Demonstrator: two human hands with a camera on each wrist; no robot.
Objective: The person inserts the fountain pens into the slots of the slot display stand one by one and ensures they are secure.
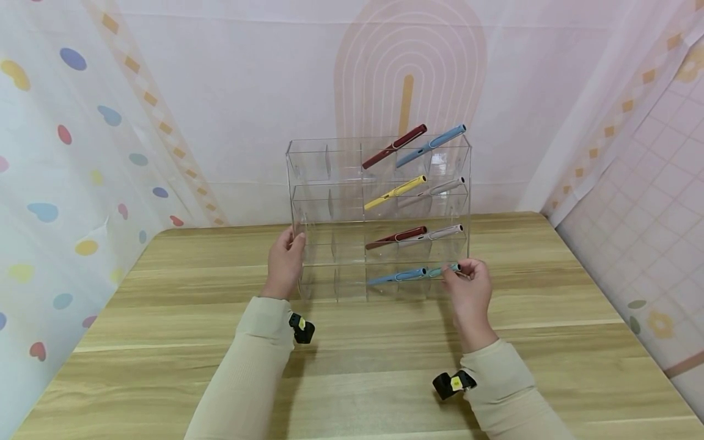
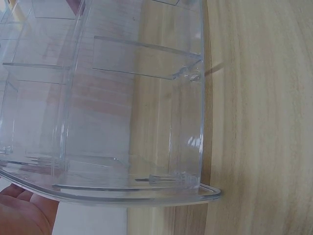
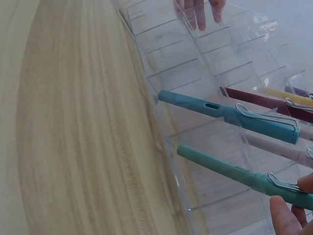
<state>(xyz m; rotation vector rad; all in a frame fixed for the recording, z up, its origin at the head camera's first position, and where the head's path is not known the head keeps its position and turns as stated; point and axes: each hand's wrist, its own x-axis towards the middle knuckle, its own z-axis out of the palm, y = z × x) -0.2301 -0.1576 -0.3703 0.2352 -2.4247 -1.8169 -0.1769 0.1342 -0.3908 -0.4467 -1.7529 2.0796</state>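
Note:
A clear acrylic pen rack (image 1: 349,293) stands upright on the wooden table. My left hand (image 1: 285,263) grips its left side wall, thumb toward the front; in the left wrist view part of that hand (image 2: 24,213) shows outside the wall. At the lower right, my right hand (image 1: 474,293) pinches the clip end of a green fountain pen (image 3: 230,171) between thumb and fingers. That pen lies slanted in the bottom tier, tail toward the rack's front edge. Beside it in the same tier rests a blue fountain pen (image 3: 195,104).
Above, the tiers hold dark red pens (image 1: 396,237), a yellow pen (image 1: 395,193), pale grey pens (image 1: 440,233) and a light blue pen (image 1: 431,145), all on the right half. Behind the table (image 1: 352,379) hangs a patterned curtain (image 1: 247,91).

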